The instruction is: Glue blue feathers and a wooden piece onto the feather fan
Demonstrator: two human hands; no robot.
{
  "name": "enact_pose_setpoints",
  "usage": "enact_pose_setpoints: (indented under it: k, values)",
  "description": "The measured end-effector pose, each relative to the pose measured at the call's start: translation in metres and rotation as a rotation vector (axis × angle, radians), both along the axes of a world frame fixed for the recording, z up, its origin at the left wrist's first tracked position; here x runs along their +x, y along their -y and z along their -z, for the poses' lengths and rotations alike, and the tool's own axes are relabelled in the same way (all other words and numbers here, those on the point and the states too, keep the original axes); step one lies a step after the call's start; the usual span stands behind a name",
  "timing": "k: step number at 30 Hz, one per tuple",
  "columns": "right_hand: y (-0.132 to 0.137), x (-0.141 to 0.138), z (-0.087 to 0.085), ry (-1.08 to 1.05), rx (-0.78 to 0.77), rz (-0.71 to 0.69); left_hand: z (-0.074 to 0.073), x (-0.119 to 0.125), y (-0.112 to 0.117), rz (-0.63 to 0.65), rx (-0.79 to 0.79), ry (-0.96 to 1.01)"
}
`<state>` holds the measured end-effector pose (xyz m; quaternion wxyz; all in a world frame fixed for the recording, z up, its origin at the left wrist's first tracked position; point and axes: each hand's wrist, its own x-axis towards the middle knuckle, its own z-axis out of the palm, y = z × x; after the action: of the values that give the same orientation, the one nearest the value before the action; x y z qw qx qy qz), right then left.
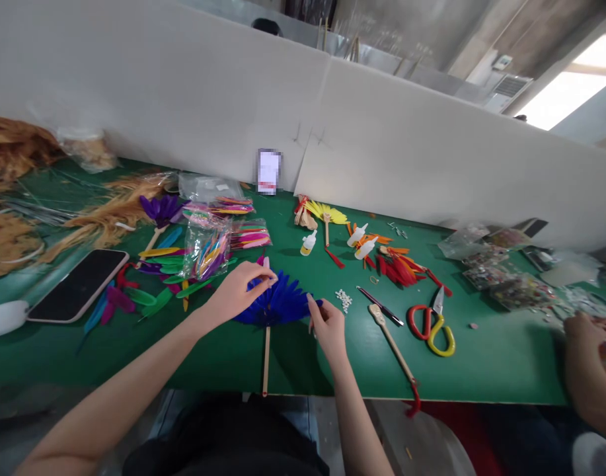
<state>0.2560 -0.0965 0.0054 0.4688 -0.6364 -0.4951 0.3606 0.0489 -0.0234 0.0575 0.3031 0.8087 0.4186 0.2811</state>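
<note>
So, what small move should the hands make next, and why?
Perhaps the right hand should straighten the blue feathers at their right edge: it is at that edge, the left hand is by their upper left, and the tips look uneven.

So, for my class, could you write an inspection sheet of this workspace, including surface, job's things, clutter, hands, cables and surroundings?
Surface: green tabletop, crowded toward the back and left.
Job's things: blue feather fan, its wooden handle toward the person.
Clutter: loose feathers, dark-screened phone, white bottles, scissors.
Hands: left hand over the fan's upper left, right hand at its right edge; grips unclear.
Cables: none identifiable; thin grey strands lie left.
Surroundings: white partition behind; another person's hand far right.
</note>
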Motion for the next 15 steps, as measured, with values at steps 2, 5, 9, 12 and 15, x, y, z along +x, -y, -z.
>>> enact_pose_setpoints:
  k: [2, 5, 9, 12, 15]
  values:
    - [0.001, 0.002, 0.007, 0.011, -0.006, 0.025, 0.014, -0.012, 0.015, -0.071, 0.079, 0.007]
    - [-0.001, 0.006, 0.014, 0.027, -0.006, 0.064, 0.036, -0.024, 0.036, -0.107, 0.165, -0.022]
    - [-0.005, 0.009, 0.017, 0.045, 0.002, 0.086, 0.054, -0.032, 0.056, -0.164, 0.262, -0.109]
    - [-0.006, 0.008, 0.019, 0.057, 0.005, 0.072, 0.061, -0.034, 0.069, -0.139, 0.294, -0.227]
    - [-0.006, 0.007, 0.021, 0.065, 0.007, 0.061, 0.065, -0.032, 0.082, -0.066, 0.311, -0.348]
